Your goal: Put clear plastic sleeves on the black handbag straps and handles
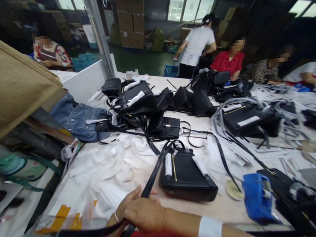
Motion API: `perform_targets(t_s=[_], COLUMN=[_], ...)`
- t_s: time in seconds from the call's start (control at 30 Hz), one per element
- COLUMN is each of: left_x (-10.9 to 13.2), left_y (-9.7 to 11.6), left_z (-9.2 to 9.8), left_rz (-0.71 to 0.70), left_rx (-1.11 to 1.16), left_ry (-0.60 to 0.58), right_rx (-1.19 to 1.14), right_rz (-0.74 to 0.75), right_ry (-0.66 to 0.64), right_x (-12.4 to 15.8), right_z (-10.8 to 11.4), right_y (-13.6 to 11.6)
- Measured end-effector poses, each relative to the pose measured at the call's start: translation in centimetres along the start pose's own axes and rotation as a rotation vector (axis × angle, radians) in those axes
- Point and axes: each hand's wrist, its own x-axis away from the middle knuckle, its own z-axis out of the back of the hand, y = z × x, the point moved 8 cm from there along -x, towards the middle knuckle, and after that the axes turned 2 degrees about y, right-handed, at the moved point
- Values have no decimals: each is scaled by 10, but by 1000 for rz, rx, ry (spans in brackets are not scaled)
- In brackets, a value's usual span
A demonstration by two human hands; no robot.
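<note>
My left hand (127, 202) and my right hand (146, 213) are together at the front edge of the table, both closed around a black strap (151, 183). The strap runs up to a black handbag (191, 173) with a gold zipper, which rests just beyond my right hand. White wrapping covers parts of the bag. A loose strap end (88, 233) sticks out to the left below my hands. My right hand partly covers my left, so some fingers are hidden. Behind the handbag lies a smaller black bag (171, 127) with a metal clasp.
White paper strips (115, 169) spread over the left of the table. More black bags (138, 98) are piled at the back. A blue tape dispenser-like object (257, 198) sits at right, beside a round pale disc (234, 190). A denim garment (82, 119) lies at left. Several people work beyond.
</note>
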Motion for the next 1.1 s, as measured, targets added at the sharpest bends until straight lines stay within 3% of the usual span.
perform_targets(t_s=[0.1, 0.17, 0.33, 0.43, 0.53, 0.67, 0.77, 0.87, 0.97, 1.03, 1.1], left_x=[4, -3, -43, -74, -109, -150, -167, -174, -173, -170, -161], left_y=[-13, -18, -30, -47, -54, -36, -24, -21, -21, -19, -17], left_z=[-1, 6, 33, 35, 23, 8, 8, 11, 11, 5, -5], left_rz=[66, 60, -56, -7, 20, -74, -111, -127, -162, -216, -293], left_rx=[208, 265, 251, 162, 43, -262, -463, -627, -790, -955, -1127], left_ry=[-133, -114, 71, 146, 144, 194, 278, 356, 423, 458, 489], right_rx=[118, 162, 354, 475, 495, 425, 268, 112, 62, 84, 77], right_rz=[152, 139, -300, -370, -361, -376, -395, -657, -1200, -1542, -1714], right_ry=[7, 52, 98, 13, -9, 28, 178, 477, 731, 762, 669], right_x=[21, 37, 87, 110, 122, 128, 146, 211, 332, 415, 476], right_z=[-7, 5, 27, 20, 18, 34, 58, 87, 94, 85, 71], right_y=[-20, -19, 39, 62, 67, 61, 53, 71, 113, 136, 157])
